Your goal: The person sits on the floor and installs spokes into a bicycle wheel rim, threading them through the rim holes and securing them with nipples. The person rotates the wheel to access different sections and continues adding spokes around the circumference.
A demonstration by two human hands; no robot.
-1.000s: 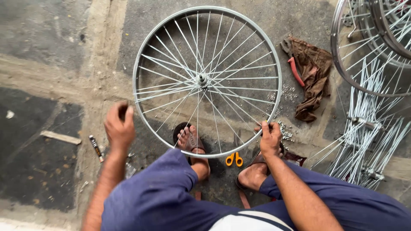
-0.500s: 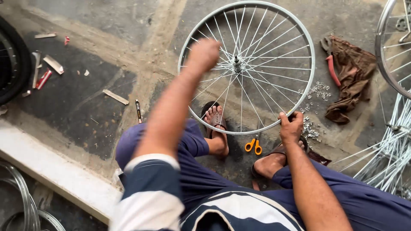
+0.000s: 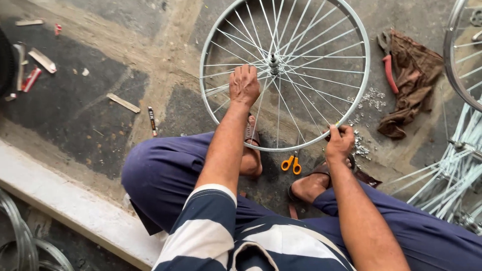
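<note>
Head view: left hand [image 3: 244, 84] lies knuckles up on the spokes [image 3: 301, 55] of a silver bicycle wheel [image 3: 361, 75], fingers curled over them just beside the hub [image 3: 274, 62]; whether it pinches one spoke I cannot tell. Right hand [image 3: 339, 142] is clenched on the wheel's near rim, lower right. Wheel lies flat on the concrete floor [image 3: 165, 30] before the seated person's sandalled feet. Orange-handled scissors [image 3: 290, 163] sit under the near rim, between the feet. A scatter of small metal nipples [image 3: 369, 98] lies right of the rim; beyond it a brown rag [image 3: 409, 83] with red-handled pliers [image 3: 389, 70]. More rims [image 3: 454, 55] at far right.
</note>
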